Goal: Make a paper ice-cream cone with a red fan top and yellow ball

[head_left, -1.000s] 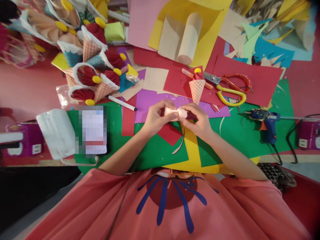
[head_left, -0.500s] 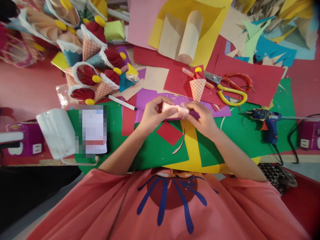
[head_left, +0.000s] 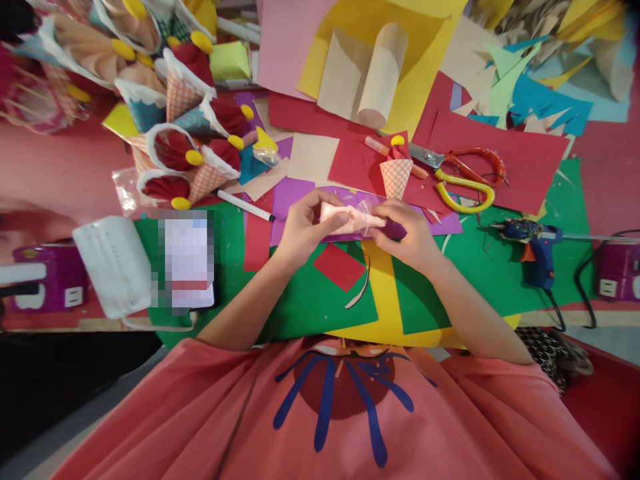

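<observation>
A pale pink lump of soft clay [head_left: 347, 219], partly in a clear plastic wrapper [head_left: 366, 205], stretches between my two hands above purple foam sheet. My left hand [head_left: 306, 227] grips its thick end between thumb and fingers. Pinched in the fingertips of my right hand [head_left: 409, 235] is the narrow, drawn-out end of the same lump. Just beyond my right hand lies a small checked cone [head_left: 397, 177] with a red swirl and a yellow ball. A red square [head_left: 340, 267] and a thin curved strip [head_left: 359, 287] lie below my hands.
Scissors [head_left: 450, 173] lie on red sheets to the right, a blue glue gun [head_left: 540, 247] beyond them. On the left are a phone [head_left: 186, 260], a white box-like device [head_left: 111, 267], a marker [head_left: 245, 205] and several decorated cones [head_left: 193, 100]. Paper scraps [head_left: 545, 100] fill the far right.
My right hand has moved a little to the right, pulling the pink clay from a compact lump into a longer, tapering shape. The plastic wrapper shows more clearly.
</observation>
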`<action>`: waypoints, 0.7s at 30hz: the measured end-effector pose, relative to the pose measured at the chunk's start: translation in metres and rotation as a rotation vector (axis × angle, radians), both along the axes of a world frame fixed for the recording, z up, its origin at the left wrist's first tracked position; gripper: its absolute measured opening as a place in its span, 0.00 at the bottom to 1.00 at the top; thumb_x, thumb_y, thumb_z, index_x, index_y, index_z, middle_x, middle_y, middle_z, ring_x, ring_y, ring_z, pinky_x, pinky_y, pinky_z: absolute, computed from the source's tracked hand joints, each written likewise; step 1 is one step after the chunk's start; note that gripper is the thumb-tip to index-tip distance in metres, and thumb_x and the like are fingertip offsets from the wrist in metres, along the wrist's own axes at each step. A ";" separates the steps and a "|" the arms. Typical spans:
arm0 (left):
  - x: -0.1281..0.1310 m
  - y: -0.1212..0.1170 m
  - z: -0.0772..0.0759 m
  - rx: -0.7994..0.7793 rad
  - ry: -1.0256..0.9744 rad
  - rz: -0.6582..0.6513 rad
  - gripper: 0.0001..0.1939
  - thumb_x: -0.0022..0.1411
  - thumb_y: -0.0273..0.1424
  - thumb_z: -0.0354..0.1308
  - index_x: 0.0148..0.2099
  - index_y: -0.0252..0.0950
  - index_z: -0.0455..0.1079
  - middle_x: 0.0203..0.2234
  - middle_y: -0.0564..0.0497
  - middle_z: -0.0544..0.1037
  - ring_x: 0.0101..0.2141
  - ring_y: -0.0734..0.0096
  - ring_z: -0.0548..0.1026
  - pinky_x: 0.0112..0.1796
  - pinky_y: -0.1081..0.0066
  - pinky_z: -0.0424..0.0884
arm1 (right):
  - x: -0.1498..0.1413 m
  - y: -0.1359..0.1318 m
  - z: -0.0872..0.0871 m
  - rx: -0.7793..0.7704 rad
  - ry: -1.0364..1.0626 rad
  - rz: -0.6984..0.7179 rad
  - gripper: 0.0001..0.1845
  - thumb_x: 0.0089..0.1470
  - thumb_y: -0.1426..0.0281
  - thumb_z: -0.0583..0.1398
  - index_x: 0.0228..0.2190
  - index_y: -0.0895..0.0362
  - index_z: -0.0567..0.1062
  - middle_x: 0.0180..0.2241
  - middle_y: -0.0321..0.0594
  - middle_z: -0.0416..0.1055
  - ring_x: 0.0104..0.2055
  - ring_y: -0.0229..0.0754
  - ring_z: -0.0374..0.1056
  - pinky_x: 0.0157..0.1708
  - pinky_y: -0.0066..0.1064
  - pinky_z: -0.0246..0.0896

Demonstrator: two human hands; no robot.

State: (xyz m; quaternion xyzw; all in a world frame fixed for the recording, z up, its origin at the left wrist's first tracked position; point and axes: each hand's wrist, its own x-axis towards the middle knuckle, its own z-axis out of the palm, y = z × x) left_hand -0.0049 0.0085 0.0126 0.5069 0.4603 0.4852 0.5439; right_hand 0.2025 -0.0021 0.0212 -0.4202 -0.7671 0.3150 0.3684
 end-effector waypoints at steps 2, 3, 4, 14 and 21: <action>0.001 -0.001 0.001 -0.004 0.027 -0.025 0.19 0.49 0.45 0.71 0.33 0.37 0.72 0.27 0.55 0.75 0.30 0.76 0.72 0.31 0.75 0.67 | 0.000 0.000 -0.002 -0.059 0.012 0.008 0.07 0.56 0.66 0.62 0.37 0.55 0.76 0.36 0.40 0.76 0.37 0.42 0.73 0.39 0.36 0.69; 0.002 -0.002 0.002 -0.003 0.040 -0.044 0.19 0.48 0.46 0.71 0.33 0.37 0.72 0.27 0.54 0.75 0.30 0.75 0.72 0.31 0.75 0.68 | 0.000 0.000 -0.002 -0.097 0.026 0.009 0.09 0.56 0.64 0.62 0.38 0.55 0.76 0.37 0.40 0.77 0.38 0.43 0.73 0.40 0.37 0.69; 0.002 -0.002 0.002 0.000 0.048 -0.066 0.20 0.48 0.46 0.72 0.33 0.37 0.72 0.27 0.54 0.75 0.30 0.75 0.72 0.31 0.74 0.68 | 0.000 0.000 -0.002 -0.131 0.041 0.008 0.11 0.57 0.61 0.63 0.38 0.54 0.77 0.38 0.40 0.77 0.39 0.43 0.73 0.41 0.37 0.69; 0.004 -0.007 -0.003 -0.039 0.137 -0.102 0.16 0.48 0.40 0.70 0.34 0.36 0.72 0.27 0.54 0.74 0.29 0.75 0.70 0.30 0.75 0.65 | -0.005 -0.008 -0.002 -0.082 -0.045 0.050 0.15 0.62 0.58 0.58 0.41 0.56 0.74 0.40 0.44 0.77 0.41 0.44 0.73 0.40 0.35 0.67; 0.004 -0.004 0.001 -0.042 0.130 -0.111 0.18 0.48 0.43 0.71 0.34 0.36 0.72 0.26 0.54 0.74 0.27 0.76 0.70 0.29 0.75 0.66 | -0.003 -0.009 -0.002 0.046 -0.100 0.040 0.05 0.62 0.67 0.59 0.37 0.56 0.73 0.31 0.38 0.72 0.32 0.39 0.69 0.32 0.30 0.64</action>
